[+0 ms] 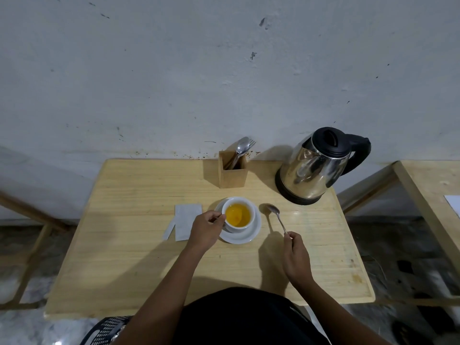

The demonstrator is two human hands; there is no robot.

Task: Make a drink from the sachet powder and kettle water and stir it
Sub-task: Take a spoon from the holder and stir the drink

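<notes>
Steel teaspoon (276, 218), slim and polished: pinched at the handle tip by my right hand (296, 260), bowl hovering clear of the pale wooden desk (139, 245). Long axis runs from 5 o'clock at my fingers to 11 o'clock at the bowl, which points toward the kettle side. White ceramic cup (239, 215) of orange-yellow drink on a white saucer (242, 236): lies at about 10 o'clock from the spoon hand, just beside the bowl, so my right hand is the one to dip and stir. My left hand (206, 230), fingers closed on the cup's near-left side, steadies it. Torn white paper sachet (185, 221): flat at 9 o'clock of the cup. Chrome electric kettle (317, 165) with black lid: 1 o'clock, handle pointing right.
</notes>
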